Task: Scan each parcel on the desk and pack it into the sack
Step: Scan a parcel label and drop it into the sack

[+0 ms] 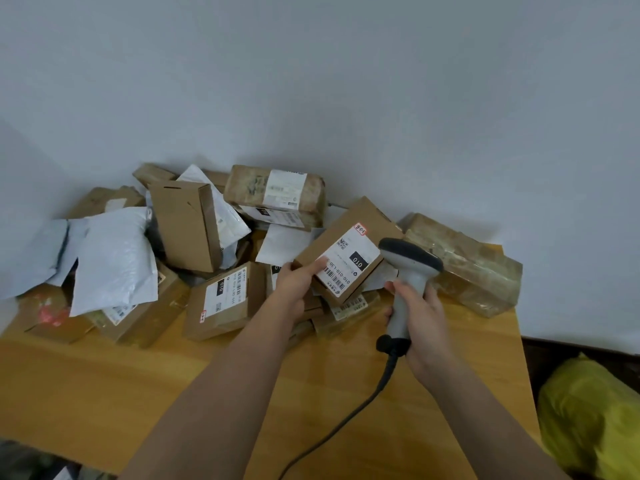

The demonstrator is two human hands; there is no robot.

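Mid-scan: left hand [294, 285] gripping small labelled brown cardboard parcel [346, 251], right hand [420, 313] clasping grey handheld scanner [408, 271]; yellow sack [588, 417], near right, likely next.

A parcel sorting or mailroom corner: a wooden surface [104, 393] against a bare pale wall [311, 81] carries a heap of labelled cardboard boxes [221, 299] and poly mailers [114, 261], with a corded barcode scanner [408, 271] and a yellow sack [592, 417] beside it.

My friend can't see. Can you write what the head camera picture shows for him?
The left hand holds up a labelled cardboard box while the right hand aims a grey scanner at it, above a wooden desk piled with parcels.
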